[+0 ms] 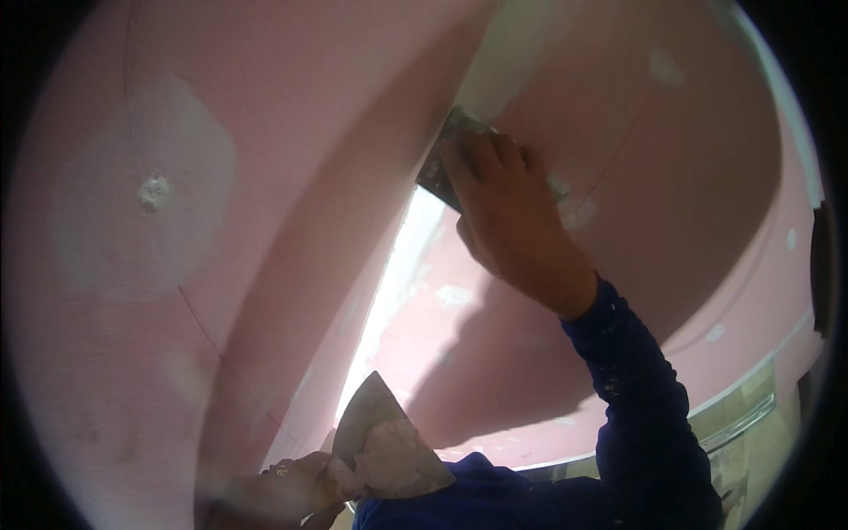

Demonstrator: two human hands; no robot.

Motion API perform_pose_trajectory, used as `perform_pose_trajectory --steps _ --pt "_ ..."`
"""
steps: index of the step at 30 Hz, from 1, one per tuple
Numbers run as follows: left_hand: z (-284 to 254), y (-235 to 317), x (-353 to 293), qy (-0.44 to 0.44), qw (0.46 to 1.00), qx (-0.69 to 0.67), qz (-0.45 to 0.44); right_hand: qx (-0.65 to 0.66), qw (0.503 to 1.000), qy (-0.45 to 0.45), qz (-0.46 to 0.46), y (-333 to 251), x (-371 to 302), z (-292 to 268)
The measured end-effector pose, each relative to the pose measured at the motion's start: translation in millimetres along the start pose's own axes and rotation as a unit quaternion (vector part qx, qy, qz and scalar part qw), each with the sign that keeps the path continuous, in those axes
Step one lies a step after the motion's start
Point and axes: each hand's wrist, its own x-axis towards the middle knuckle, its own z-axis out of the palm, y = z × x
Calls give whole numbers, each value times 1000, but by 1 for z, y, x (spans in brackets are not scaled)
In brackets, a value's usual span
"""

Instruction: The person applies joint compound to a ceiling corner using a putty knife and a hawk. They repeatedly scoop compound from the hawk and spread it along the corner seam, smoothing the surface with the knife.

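Note:
In the middle, my right hand [521,225] grips a dark flat putty knife [439,168], its blade flat against the pink plasterboard wall in the inside corner. The handle is hidden under my fingers. A pale strip of joint compound [508,62] runs along the corner above the blade. Low and to the left, my left hand [296,484] is closed on a wide, triangular putty knife [375,397]. A lump of pale joint compound [397,455] lies on that blade, apart from the wall.
The left pink wall [88,371] has a large greyish patch [88,212] with a rough white spot [154,193]. Smaller pale patches [665,66] dot the right wall. My shadow covers much of both walls. Part of the floor [760,442] shows at lower right.

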Motion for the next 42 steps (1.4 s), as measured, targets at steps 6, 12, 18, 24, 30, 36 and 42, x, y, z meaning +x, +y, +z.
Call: perform_pose_trajectory --steps 6,12,18,24,30,36,42 --pt "-9 11 -5 -15 999 -8 -47 85 996 11 -4 -30 -26 31" --pt "-25 18 -13 -19 1000 12 -22 129 991 10 14 -58 -44 50" --pt "-32 39 -17 6 996 57 -68 172 984 -31 32 -92 -69 70" --pt "-54 44 -20 -63 993 22 -99 210 974 -71 51 -124 -86 81" --pt "-76 56 -14 -100 989 -9 -110 235 967 -77 62 -154 -106 104" --pt "-82 65 -16 -105 978 -14 -180 228 970 -59 52 -183 -131 137" --pt "-82 48 -3 -119 985 -108 -54 273 954 -109 55 -204 -145 136"
